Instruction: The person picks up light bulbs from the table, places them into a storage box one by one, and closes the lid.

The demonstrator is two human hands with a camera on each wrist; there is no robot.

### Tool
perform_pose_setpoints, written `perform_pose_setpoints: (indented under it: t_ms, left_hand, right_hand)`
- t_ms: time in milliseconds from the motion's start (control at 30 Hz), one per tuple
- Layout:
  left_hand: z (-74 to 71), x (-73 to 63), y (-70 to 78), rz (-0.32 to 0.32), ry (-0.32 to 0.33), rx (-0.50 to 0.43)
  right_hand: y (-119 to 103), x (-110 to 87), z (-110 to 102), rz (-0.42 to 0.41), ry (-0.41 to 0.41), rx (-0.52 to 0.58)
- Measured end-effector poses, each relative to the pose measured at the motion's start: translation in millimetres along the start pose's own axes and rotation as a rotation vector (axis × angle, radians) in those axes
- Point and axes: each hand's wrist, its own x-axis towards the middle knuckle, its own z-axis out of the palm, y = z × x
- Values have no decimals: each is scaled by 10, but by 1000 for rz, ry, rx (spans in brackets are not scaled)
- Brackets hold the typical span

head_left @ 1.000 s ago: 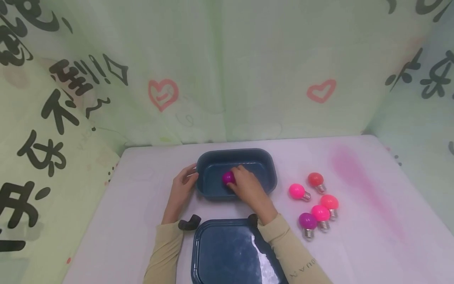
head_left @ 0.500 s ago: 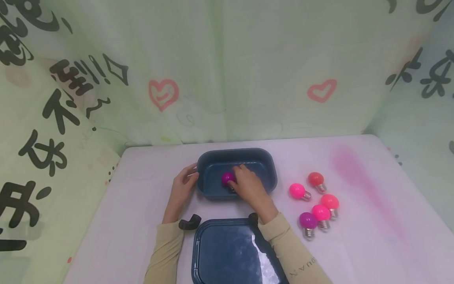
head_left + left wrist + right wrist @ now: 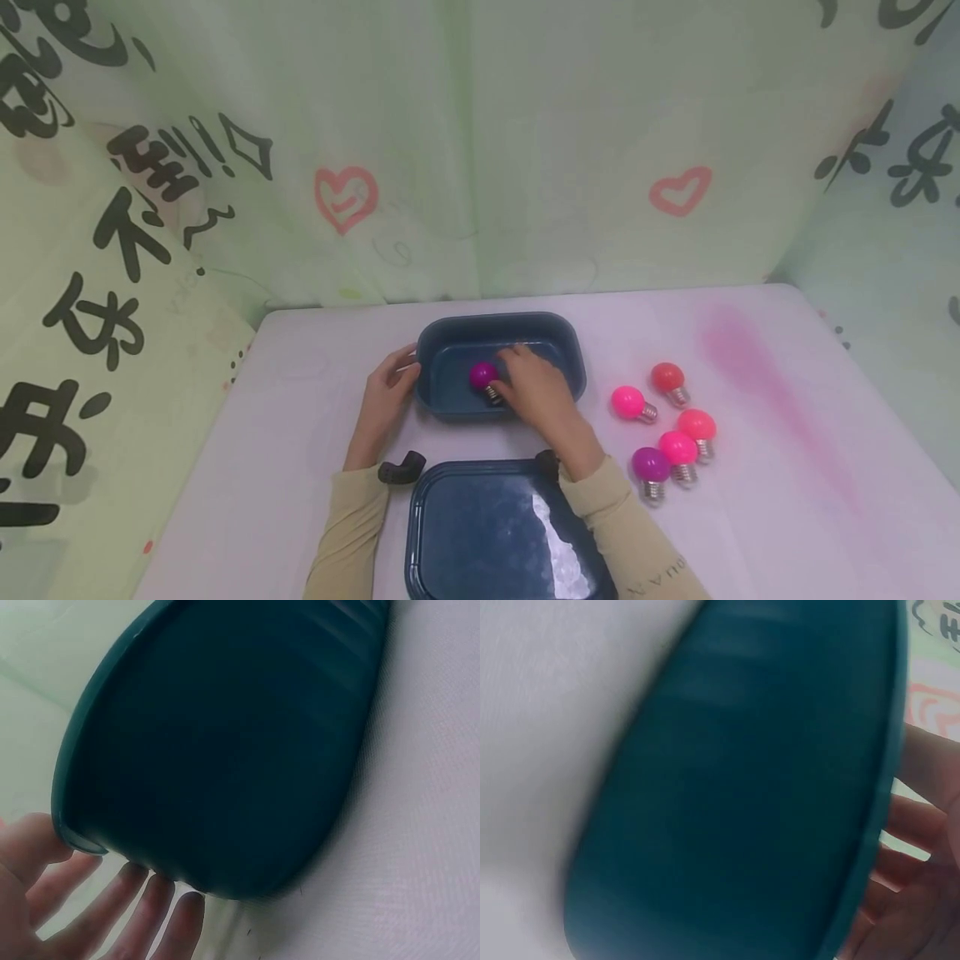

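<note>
R hand [image 3: 536, 387]: loose, thumb + fingers apart beside purple bulb [image 3: 483, 375], no grip on it; thumb v. near screw base [image 3: 493, 395], contact unclear.
L hand [image 3: 387, 396]: at L end of blue box [image 3: 495, 318], fingers fairly straight vs. outer wall, not wrapped round; prob. steadying.
Purple bulb: inside box, lying on floor, globe to L, base angled to near R.
Bulb handling: prob. light + stiff; globe smooth, so likely slippery; glass or plastic, couldn't tell, so best treated as fragile.
Bulb hold: thumb + fingertips round globe's widest part, or at base, where threads likely gave better purchase; squeeze gently.
Box handling: looked rigid, fairly light, glossy; might've slid on cloth-covered desk [image 3: 300, 417] if nudged. Best held at end wall, under rim.
Spare bulbs: five on desk, R of box, incl. red bulb [image 3: 667, 378] and 2nd purple bulb [image 3: 650, 466]; round globes, so apt to roll.
Blue lid [image 3: 487, 533]: flat on desk, near side of box; shiny, prob. slick, edge the best hold.
</note>
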Motion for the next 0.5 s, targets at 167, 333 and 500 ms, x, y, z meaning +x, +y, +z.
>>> perform_pose_setpoints:
  t_ms: [167,333,500]
  left_hand:
    - [-9,7,2,-15,-4,-6]
    - [-13,-32,120,-34,-16,6]
    - [-2,-140,354,-34,-25,34]
  right_hand:
    - [30,-41,-94,7,-6,-16]
    - [78,-91,-176,-12,29,-27]
    - [142,-144,-238,-39,61,-31]
